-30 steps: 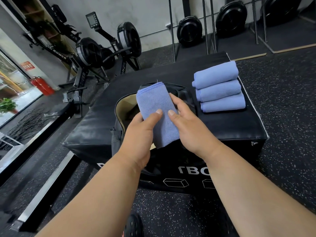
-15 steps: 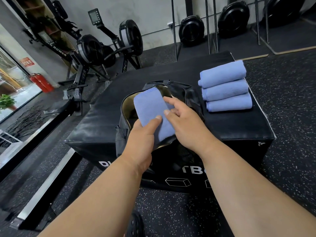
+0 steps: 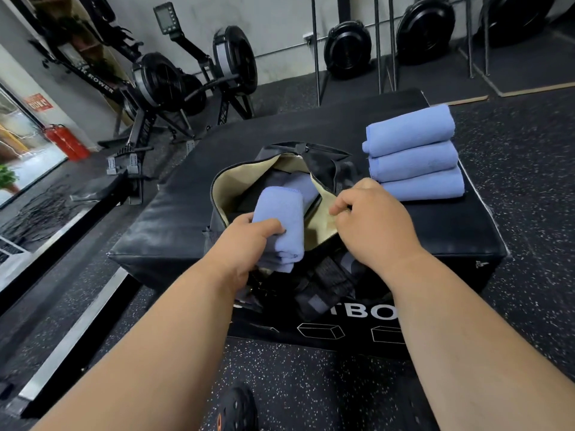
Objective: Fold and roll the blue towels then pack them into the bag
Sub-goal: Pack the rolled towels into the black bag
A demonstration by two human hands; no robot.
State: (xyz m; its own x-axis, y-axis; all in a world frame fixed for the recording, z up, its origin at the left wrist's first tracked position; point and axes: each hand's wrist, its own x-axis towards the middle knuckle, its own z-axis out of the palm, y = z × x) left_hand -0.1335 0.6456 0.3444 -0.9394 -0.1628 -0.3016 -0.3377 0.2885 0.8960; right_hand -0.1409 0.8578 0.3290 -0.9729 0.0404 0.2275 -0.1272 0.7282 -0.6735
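The towels (image 3: 413,154) are soft, matt blue cloth with a fine nap. The bag (image 3: 329,169) is black woven fabric, lined in smooth beige. It sits on a box (image 3: 174,225) of slightly glossy black leatherette. The floor (image 3: 529,169) is rough speckled rubber.

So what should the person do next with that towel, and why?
Probably lower the rolled towel into the bag. The left hand grips it right over the opening, the right hand pulls the bag's edge aside, and one towel seems to lie inside already.
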